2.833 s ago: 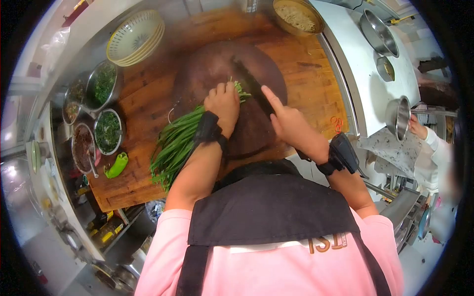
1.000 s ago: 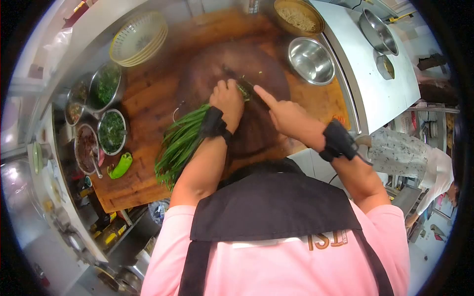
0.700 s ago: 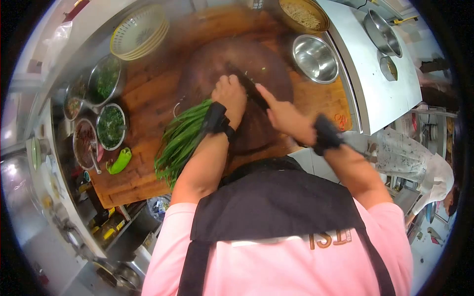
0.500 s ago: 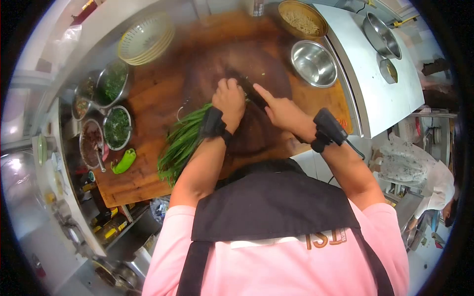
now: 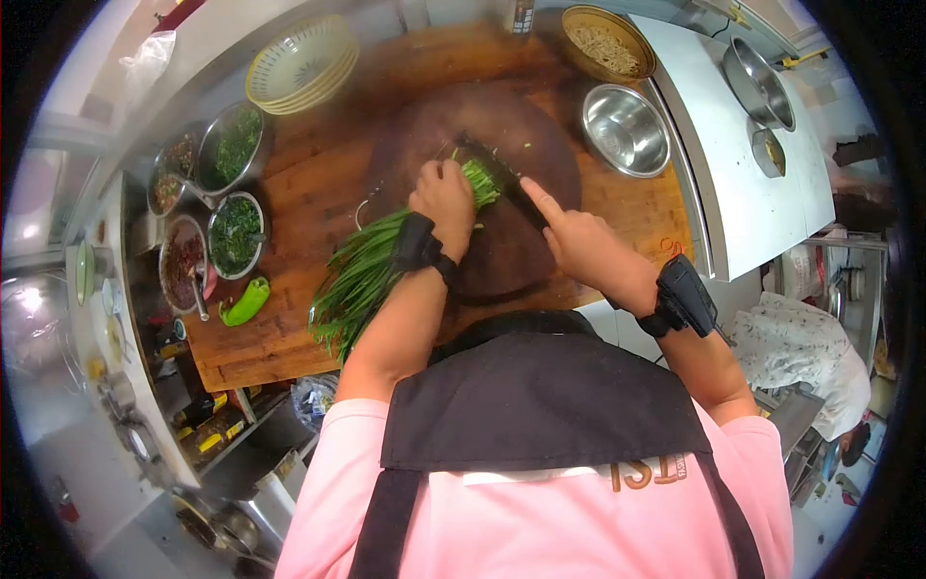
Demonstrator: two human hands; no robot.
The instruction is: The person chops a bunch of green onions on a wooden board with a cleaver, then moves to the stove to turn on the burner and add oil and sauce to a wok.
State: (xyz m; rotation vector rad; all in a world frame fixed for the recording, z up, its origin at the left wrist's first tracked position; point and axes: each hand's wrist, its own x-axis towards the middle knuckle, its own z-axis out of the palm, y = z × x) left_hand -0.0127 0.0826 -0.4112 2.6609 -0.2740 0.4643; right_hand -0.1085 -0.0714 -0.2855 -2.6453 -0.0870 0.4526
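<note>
A bunch of garlic chives (image 5: 365,261) lies slantwise from the wooden table onto a round dark chopping board (image 5: 506,259). My left hand (image 5: 444,201), fingers curled, presses the bunch down near its upper end. Cut chive stalks (image 5: 479,181) show between that hand and the dark blade of a kitchen knife (image 5: 503,176). My right hand (image 5: 590,249) is closed round the knife's handle, its index finger stretched along the blade; the handle itself is mostly hidden. A few small green bits lie on the board beyond the blade.
On the left stand metal containers of chopped greens (image 5: 234,232), a pot with a spoon (image 5: 181,265) and a green pepper (image 5: 245,301). Stacked bowls (image 5: 301,68) are at the back left. A steel bowl (image 5: 625,130) and a brown bowl (image 5: 608,43) stand right. Another person (image 5: 805,357) is far right.
My right hand and the knife have moved right, away from my left hand. Cut chive stalks now show between them. The whole view has shifted slightly.
</note>
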